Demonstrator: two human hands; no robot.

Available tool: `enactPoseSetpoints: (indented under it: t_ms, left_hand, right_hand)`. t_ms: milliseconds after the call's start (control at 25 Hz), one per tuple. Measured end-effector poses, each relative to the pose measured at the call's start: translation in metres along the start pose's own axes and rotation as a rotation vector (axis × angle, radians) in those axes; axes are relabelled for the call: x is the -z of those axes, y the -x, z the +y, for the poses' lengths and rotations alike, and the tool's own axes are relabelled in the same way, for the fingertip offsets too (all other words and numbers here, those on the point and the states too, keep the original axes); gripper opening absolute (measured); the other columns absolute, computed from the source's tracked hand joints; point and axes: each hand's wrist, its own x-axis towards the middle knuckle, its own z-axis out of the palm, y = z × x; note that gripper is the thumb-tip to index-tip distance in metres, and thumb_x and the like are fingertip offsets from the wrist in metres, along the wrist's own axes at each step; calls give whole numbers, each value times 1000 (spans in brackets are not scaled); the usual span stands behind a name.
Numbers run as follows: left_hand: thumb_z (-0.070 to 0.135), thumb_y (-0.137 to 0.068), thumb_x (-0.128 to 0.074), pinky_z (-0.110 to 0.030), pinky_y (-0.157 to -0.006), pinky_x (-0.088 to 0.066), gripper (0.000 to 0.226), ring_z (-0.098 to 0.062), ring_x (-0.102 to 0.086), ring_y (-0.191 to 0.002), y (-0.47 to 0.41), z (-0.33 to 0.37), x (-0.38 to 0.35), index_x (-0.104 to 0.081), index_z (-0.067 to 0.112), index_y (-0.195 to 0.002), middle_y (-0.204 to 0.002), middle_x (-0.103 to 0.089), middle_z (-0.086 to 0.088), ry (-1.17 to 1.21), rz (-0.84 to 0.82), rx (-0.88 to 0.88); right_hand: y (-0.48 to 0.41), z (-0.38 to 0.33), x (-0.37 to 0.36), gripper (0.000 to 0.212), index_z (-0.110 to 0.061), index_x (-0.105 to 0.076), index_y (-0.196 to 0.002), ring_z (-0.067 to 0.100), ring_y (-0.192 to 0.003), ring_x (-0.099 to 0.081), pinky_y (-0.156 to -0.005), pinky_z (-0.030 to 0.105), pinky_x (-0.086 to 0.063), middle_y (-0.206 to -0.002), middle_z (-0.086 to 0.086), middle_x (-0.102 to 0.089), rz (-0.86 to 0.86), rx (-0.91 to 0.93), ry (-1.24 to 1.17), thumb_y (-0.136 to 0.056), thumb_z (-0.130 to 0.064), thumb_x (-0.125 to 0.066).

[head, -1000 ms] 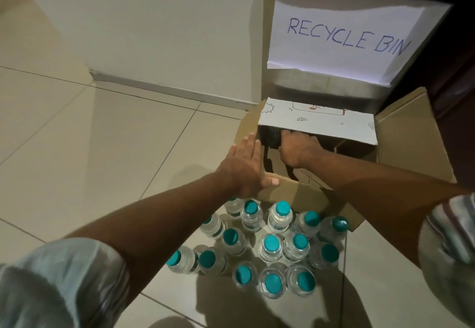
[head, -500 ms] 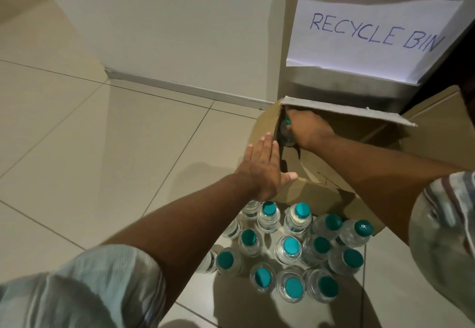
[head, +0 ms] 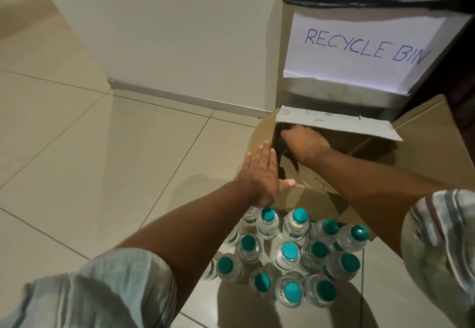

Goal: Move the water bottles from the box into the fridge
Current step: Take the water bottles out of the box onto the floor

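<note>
An open cardboard box (head: 314,197) stands on the tiled floor in front of me. My left hand (head: 259,176) lies flat against the box's left flap, fingers straight, holding nothing. My right hand (head: 305,142) reaches into the box's far left corner under the white far flap (head: 334,125), fingers curled around a water bottle (head: 279,143) that shows only as a dark shape. Several clear water bottles with teal caps (head: 286,253) stand clustered on the floor just in front of the box.
A steel bin with a black liner and a paper sign reading RECYCLE BIN (head: 359,42) stands right behind the box. The box's right flap (head: 424,132) sticks out to the right. A pale wall (head: 167,32) runs along the back, with tiled floor (head: 102,160) to the left.
My right hand rose from deeper in the box to the far left corner and closed on a bottle. The far flap dropped flatter. My left hand stayed on the left flap.
</note>
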Motion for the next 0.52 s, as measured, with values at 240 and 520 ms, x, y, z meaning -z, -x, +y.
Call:
enactPoseSetpoints:
  t_ms: [240,520]
  left_hand:
    - [73,-98,-13,-52,-127,1,93,-31,22,-154,1,-1,1,13,9,-161,-166,26,-15,-11,7,-2]
    - [74,-95,-33,-44,-128,-10,100,-32,-4,-157,3,1,29,-4,6,-162,-170,-5,-18,65,192,-111]
  right_hand:
    - [49,19,28,45,-20,-57,-123,19,-92,-60,-80,33,-60,-119,7,-52,76,70,-30,-84,-15,-79]
    - [132,53,128,34,-17,-63,-125,17,-102,-56,-87,34,-50,-115,7,-61,367,131,-243,-95,-33,-59]
